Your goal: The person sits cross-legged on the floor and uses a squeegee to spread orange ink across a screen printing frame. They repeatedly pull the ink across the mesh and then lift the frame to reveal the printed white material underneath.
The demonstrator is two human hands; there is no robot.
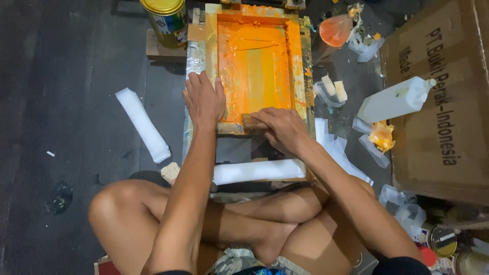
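Observation:
A wooden screen-printing frame (209, 35) lies on the floor in front of my crossed legs, its mesh (257, 66) smeared with orange ink. My left hand (204, 99) presses flat on the frame's near-left corner, fingers apart. My right hand (280, 127) is closed on a wooden squeegee (252, 122) at the near edge of the mesh. A white roll (257, 171) lies just below the frame, by my knees.
A yellow-lidded tin (165, 20) stands at the far left of the frame. Another white roll (142, 125) lies to the left. A white plastic bottle (395, 99), ink-stained plastic bags (381, 136) and a large cardboard box (443, 102) sit to the right.

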